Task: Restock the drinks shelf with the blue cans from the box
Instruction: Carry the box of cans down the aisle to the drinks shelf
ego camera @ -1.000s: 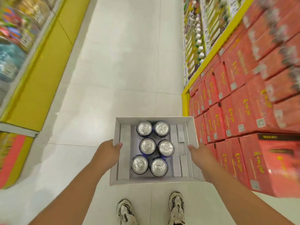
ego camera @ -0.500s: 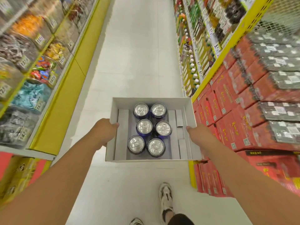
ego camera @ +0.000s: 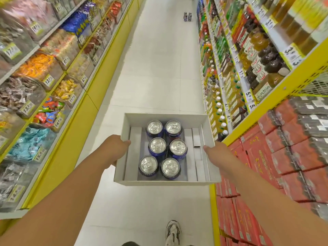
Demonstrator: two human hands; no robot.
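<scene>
Our left hand [ego camera: 113, 150] and right hand [ego camera: 217, 153] grip the white box [ego camera: 166, 115] by its side walls; six blue cans [ego camera: 166, 148] stand loose between them. Any tilt could topple them.

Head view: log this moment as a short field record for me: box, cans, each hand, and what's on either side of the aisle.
box: white cardboard box, open top, carried at its two sides
cans: six blue cans, upright, two columns of three
left hand: left hand grips the box's left wall
right hand: right hand grips the right wall
left of aisle: snack shelves
right of aisle: bottled drinks shelves; stacked red cartons
</scene>
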